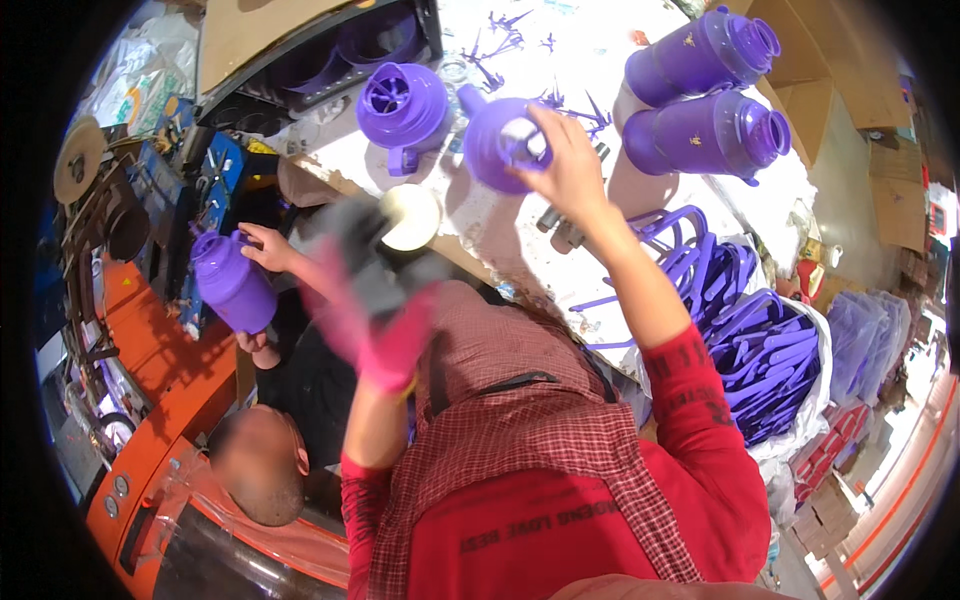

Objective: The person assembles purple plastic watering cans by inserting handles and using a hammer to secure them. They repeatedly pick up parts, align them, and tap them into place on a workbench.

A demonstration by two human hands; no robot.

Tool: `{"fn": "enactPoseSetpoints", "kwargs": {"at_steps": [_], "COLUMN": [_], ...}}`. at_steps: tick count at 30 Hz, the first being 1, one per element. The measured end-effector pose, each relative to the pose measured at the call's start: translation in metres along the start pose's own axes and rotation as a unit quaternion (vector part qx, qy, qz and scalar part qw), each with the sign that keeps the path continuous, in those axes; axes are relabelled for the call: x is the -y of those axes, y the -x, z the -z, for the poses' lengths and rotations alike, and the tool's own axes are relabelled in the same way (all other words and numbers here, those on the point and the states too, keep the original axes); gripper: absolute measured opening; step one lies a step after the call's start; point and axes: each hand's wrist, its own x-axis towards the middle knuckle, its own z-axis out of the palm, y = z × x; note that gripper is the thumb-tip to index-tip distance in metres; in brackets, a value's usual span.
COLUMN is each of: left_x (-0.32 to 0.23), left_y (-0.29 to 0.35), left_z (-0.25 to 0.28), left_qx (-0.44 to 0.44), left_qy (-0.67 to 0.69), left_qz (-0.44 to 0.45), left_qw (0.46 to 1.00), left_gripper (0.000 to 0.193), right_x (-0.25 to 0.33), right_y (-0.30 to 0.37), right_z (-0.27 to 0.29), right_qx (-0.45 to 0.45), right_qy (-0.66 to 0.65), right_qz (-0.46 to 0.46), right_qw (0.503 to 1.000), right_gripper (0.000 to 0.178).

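Observation:
My right hand (565, 165) is bare, with thumb and fingers closed around the mouth of a purple thermos jug body (490, 150) on the white worktable. A pale opening shows between the fingers. My left hand (385, 280), in a pink and grey glove, is smeared by motion in front of my apron, so its fingers do not show. Beside that glove is a round cream-coloured disc (410, 217); whether the glove touches it I cannot tell. To the left of the gripped jug stands another purple jug (403, 107), its spoked inside facing up.
Two purple jugs (705, 135) lie at the table's far right. Small purple plastic pieces (495, 45) are scattered at the back. Purple handles (760, 365) fill a white sack on the right. At left, a co-worker holds a purple jug (232, 285) beside orange machinery (165, 340).

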Motion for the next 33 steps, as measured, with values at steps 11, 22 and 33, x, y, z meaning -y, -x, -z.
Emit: {"fn": "enactPoseSetpoints", "kwargs": {"at_steps": [11,22,33], "left_x": [0.02,0.059,0.078], "left_y": [0.091,0.109,0.105], "left_z": [-0.092,-0.113,-0.123], "left_qx": [0.148,0.11,0.09], "left_qy": [-0.214,-0.231,-0.223], "left_qz": [-0.104,-0.094,-0.065], "left_qw": [0.96,0.962,0.968], "left_gripper": [0.093,0.103,0.1], "right_x": [-0.142,-0.145,0.118], "right_y": [0.109,0.081,0.078], "right_z": [-0.016,-0.038,0.119], "right_qx": [0.019,-0.218,-0.154], "right_qy": [-0.022,-0.232,-0.648], "right_qz": [-0.412,-0.399,0.039], "right_qw": [0.911,0.86,0.745], "right_gripper": [0.051,0.028,0.046]}}
